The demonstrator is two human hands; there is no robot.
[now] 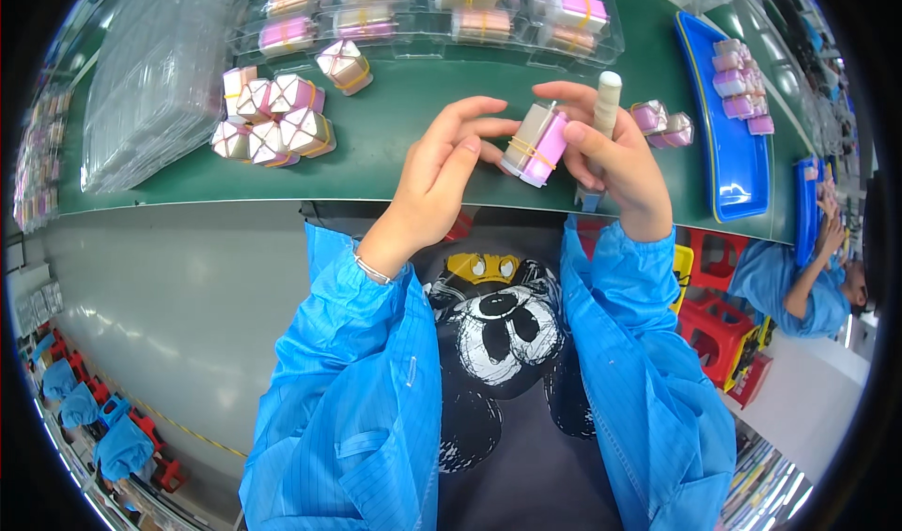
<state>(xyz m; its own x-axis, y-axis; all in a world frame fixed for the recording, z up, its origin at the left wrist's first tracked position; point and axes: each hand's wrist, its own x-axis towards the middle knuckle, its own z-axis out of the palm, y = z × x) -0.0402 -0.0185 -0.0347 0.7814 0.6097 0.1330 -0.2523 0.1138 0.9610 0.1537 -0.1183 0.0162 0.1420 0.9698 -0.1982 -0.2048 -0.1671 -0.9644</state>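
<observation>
A small block [537, 146] with pink and beige sides, wrapped by a yellow rubber band, is tilted between my hands above the table's near edge. My right hand [622, 160] grips it, thumb against the pink side. Beside that thumb rises a cream, round-topped stick [607, 103]; I cannot tell whether the hand holds it or it stands fixed. A blue piece [589, 198] shows below the hand at the table edge. My left hand [437, 169] has its fingers apart, their tips at the block's left side; whether they touch it I cannot tell.
Similar banded blocks [282, 122] cluster on the green table [395, 169], left of my hands. Clear trays [432, 38] of blocks stand at the back, stacked clear plastic trays [150, 108] far left. Rightward are two blocks [662, 125], a blue tray [738, 193] and another person [799, 282].
</observation>
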